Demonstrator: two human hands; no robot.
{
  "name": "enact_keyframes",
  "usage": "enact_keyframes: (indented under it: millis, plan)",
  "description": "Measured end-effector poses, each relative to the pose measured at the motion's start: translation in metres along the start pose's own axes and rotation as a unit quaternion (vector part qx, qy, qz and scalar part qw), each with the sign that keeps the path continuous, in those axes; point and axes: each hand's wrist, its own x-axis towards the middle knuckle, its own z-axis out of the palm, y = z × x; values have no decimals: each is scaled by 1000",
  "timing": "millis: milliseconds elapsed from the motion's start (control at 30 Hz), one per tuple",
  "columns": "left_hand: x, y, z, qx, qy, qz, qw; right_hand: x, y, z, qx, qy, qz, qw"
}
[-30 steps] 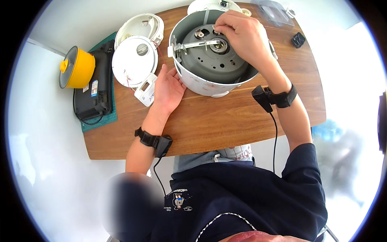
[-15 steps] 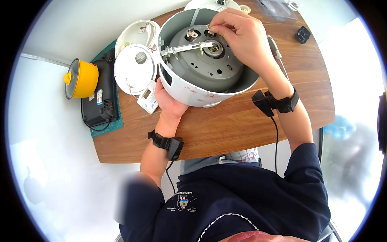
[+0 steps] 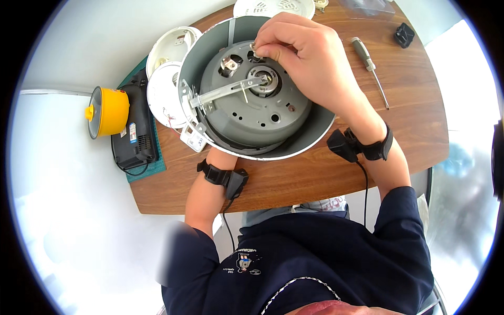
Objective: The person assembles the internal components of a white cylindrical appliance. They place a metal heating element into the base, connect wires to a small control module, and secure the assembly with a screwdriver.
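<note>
The right hand [image 3: 312, 55] is pinching a small metal tab [image 3: 253, 48] at an opening in the grey plate [image 3: 283, 100] inside the shell [image 3: 207, 52]. The shell is leaning over the desk [image 3: 409, 131], its open side facing up. Its near wall is hiding the left hand, whose grip cannot be told. A screwdriver [image 3: 363, 53] is lying to the right.

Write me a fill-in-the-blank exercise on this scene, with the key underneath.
The fingers reaching into the round housing belong to the person's ____ hand.
The housing hides the person's ____ hand from view.
The tool lying on the wooden table is a ____.
The body of the lidded pot is coloured ____.

Missing words: right; left; screwdriver; yellow.
</note>
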Motion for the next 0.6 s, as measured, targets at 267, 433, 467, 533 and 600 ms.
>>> enact_keyframes:
  millis: [267, 433, 467, 533, 600]
  plan:
    - [-16, 5, -18, -16, 28, 16, 999, -1, 3, 7, -35, -19, 6, 999]
    - [-22, 6, -26, -24, 28, 31, 999, 1, -8, 5, -46, -27, -10, 999]
    - [-23, 6, -27, -25, 27, 34, 999, 1, -9, 5, -45, -26, -8, 999]
    - [-25, 7, -30, -25, 28, 37, 999, 0, -10, 9, -43, -10, 2, 999]
    - [-28, 7, -31, -27, 28, 42, 998, -1, -9, 7, -59, -46, 16, 997]
